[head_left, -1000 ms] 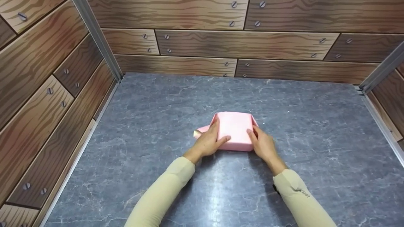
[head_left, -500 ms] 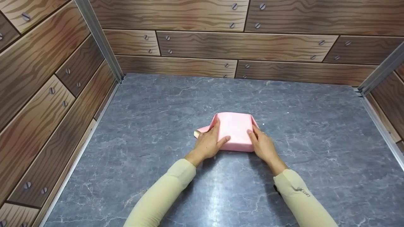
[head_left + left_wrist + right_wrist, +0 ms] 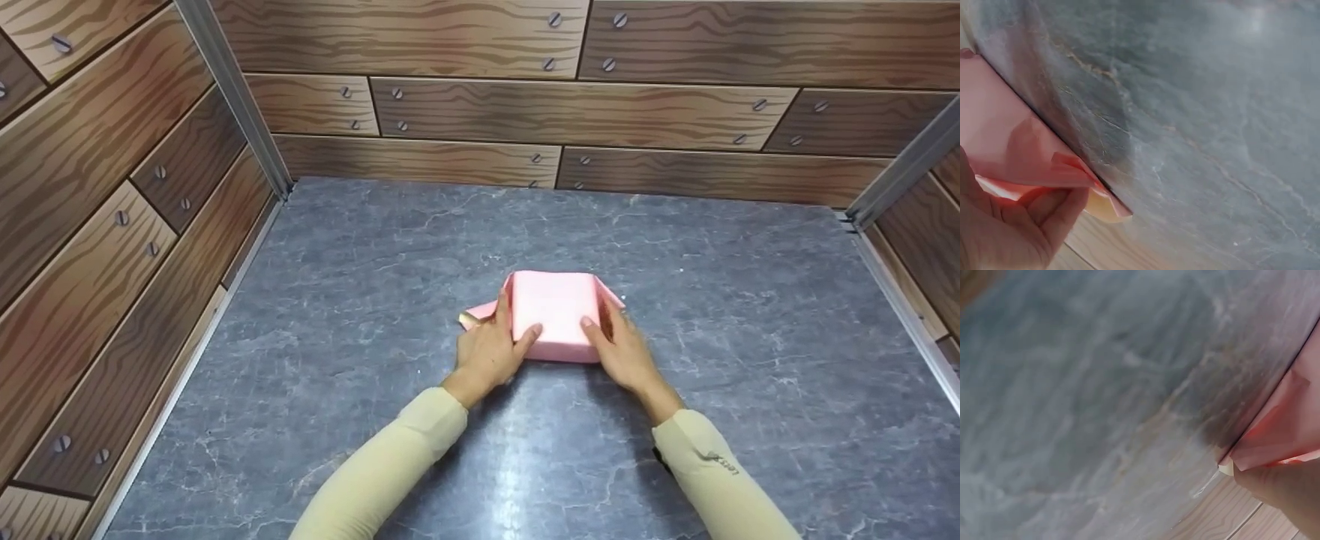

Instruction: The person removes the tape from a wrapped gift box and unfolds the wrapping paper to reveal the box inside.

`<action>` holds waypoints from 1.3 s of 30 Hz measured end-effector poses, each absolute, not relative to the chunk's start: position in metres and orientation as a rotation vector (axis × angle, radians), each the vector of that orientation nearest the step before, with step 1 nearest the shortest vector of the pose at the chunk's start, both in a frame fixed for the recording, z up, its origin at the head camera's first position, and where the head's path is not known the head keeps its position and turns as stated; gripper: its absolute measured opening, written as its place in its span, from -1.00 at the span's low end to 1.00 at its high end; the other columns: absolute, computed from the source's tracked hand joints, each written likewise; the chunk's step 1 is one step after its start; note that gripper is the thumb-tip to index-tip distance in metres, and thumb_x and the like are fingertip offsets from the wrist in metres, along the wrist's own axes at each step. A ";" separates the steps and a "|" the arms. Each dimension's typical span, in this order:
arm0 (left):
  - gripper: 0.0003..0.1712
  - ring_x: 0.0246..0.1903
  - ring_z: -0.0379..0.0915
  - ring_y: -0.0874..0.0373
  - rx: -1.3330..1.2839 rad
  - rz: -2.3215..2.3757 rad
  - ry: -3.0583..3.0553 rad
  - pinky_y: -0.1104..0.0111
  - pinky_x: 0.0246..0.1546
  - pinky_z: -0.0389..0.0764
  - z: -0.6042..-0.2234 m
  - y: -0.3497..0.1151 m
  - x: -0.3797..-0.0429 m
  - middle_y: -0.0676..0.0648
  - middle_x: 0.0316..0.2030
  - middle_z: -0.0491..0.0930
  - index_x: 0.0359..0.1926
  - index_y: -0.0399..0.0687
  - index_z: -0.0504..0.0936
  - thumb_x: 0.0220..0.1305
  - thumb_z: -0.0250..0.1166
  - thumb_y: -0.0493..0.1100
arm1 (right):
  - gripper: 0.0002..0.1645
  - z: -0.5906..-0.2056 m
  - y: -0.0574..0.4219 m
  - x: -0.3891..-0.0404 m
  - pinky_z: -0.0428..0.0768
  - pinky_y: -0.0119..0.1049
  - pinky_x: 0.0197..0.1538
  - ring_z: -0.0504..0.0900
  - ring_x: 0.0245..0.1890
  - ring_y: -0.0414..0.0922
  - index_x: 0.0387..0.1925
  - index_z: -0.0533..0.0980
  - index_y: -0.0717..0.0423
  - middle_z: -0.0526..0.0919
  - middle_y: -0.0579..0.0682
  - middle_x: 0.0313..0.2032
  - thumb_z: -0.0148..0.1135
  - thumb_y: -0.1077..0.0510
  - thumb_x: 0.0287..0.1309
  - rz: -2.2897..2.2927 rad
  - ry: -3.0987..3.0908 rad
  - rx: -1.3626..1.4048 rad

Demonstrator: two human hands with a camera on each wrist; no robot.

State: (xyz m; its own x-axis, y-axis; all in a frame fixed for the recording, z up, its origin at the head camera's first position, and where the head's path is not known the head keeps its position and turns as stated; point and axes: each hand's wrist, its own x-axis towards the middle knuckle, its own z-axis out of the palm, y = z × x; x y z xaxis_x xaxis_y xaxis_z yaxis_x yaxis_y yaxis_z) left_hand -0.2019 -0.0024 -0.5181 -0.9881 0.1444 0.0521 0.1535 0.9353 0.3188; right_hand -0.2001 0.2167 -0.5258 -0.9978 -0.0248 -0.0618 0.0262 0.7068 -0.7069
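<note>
A box-shaped parcel in pink wrapping paper (image 3: 555, 307) lies on the grey marbled tabletop. My left hand (image 3: 486, 352) holds its left side, thumb on the top face. In the left wrist view, curled fingers (image 3: 1061, 216) grip the folded paper at that end. A loose paper flap (image 3: 480, 311) with a yellowish inner side sticks out to the left. At the opposite end, my right hand (image 3: 628, 354) has its thumb on top and its fingers against the side paper, where another flap (image 3: 609, 291) angles outward. The parcel's contents are hidden by the paper.
Wood-plank-patterned panels stand behind (image 3: 450, 112) and along the left (image 3: 97, 285), with more at the right edge. Metal rails (image 3: 247, 112) frame the corners. The grey tabletop (image 3: 360, 300) surrounds the parcel.
The right-hand flap now spreads farther out, and the right hand's fingers have shifted along that side. The left hand's fingers have moved slightly at the left end. The parcel stays nearly in place.
</note>
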 end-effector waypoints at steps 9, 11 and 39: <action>-0.13 -0.29 0.66 -0.05 -0.320 -0.263 -3.028 0.17 -0.25 0.56 -0.519 -0.010 -0.194 -0.14 -0.35 0.71 -0.25 -0.17 0.64 0.39 -0.33 0.44 | 0.00 -0.527 0.217 -0.199 -0.12 0.29 0.46 -0.08 0.48 0.32 0.54 -0.17 0.04 -0.01 0.22 0.50 -0.11 -0.37 0.32 -1.139 2.799 -0.003; -0.20 -0.26 0.66 -0.04 -0.360 -0.336 -2.980 0.16 -0.22 0.58 -0.520 -0.012 -0.195 -0.13 -0.31 0.71 -0.23 -0.15 0.65 0.42 -0.28 0.39 | 0.01 -0.527 0.219 -0.198 -0.11 0.27 0.46 -0.06 0.48 0.30 0.53 -0.17 0.07 0.04 0.23 0.49 -0.09 -0.36 0.32 -1.150 2.792 -0.007; 0.02 0.25 0.43 -0.07 -0.322 -1.221 -2.817 0.07 0.17 0.52 -0.506 -0.001 -0.203 -0.16 0.42 0.24 0.53 -0.18 -0.22 0.34 0.11 0.19 | 0.08 -0.512 0.206 -0.194 0.03 0.23 0.35 0.54 0.16 0.13 0.54 -0.20 0.03 0.50 0.22 0.21 0.18 -0.19 0.25 -1.366 2.885 -0.102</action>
State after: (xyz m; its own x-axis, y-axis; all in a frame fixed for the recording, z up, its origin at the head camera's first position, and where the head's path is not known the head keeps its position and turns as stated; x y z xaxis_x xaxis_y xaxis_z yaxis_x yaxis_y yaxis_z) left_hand -0.2031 -0.0012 -0.5060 -0.9768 0.1689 0.1319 0.2117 0.6655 0.7157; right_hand -0.1944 0.2061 -0.5123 -0.9966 -0.0352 0.0744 -0.0799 0.6326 -0.7704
